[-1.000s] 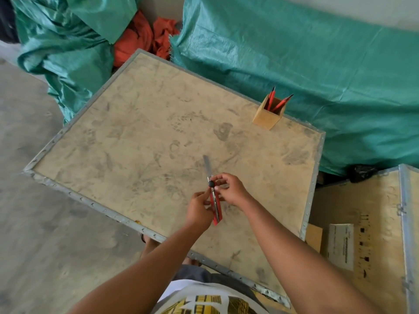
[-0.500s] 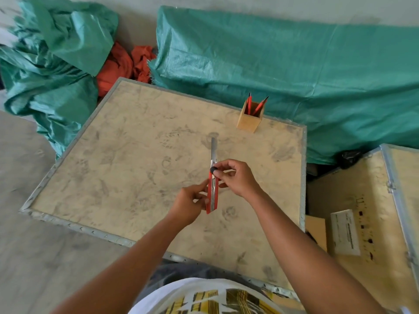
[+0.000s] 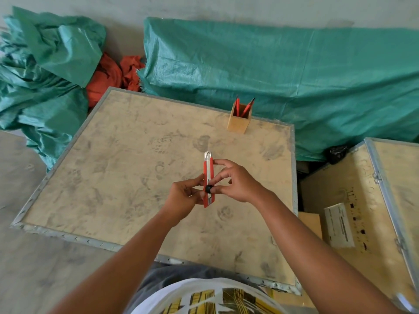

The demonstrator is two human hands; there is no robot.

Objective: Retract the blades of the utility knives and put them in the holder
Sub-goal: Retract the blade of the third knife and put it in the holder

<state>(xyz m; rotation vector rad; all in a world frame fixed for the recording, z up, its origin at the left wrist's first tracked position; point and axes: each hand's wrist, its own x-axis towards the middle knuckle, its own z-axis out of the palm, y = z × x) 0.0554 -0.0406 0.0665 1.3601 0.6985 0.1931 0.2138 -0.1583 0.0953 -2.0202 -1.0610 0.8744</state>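
I hold a red utility knife [image 3: 208,177] upright above the middle of the plywood crate top [image 3: 113,177]. My left hand [image 3: 184,196] grips its lower body from the left. My right hand [image 3: 235,181] steadies the right side, thumb on the black slider knob low on the handle. Only a short stub of blade shows at the knife's top end. A small wooden holder [image 3: 240,121] stands near the far right edge of the crate top, with two red knives [image 3: 242,107] sticking out of it.
Green tarpaulin [image 3: 294,75] covers bulky things behind and left of the crate, with orange cloth [image 3: 111,75] between. A second wooden crate [image 3: 362,200] with a white label sits lower right, across a gap. Concrete floor lies at the left.
The long blade has slid back into the handle and only a stub shows. The black slider has moved from the top of the handle to its lower part.
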